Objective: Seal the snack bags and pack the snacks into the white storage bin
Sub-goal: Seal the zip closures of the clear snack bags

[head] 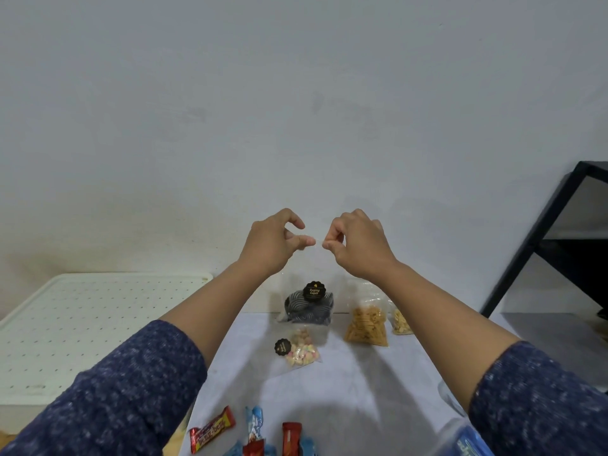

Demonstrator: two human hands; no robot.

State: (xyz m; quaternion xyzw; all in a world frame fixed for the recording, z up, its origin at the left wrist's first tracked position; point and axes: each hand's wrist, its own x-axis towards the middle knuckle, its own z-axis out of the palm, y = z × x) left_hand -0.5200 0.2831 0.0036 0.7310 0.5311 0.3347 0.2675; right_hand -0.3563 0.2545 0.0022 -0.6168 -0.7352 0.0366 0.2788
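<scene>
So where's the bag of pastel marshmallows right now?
In the head view the marshmallow bag lies mid-table, just in front of the dark snack bag and left of the orange sticks bag.

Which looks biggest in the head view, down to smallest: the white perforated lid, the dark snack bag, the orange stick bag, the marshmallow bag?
1. White perforated lid
2. Dark snack bag
3. Orange stick bag
4. Marshmallow bag, though it lies nearer the camera, so bags three and four are close.
</scene>
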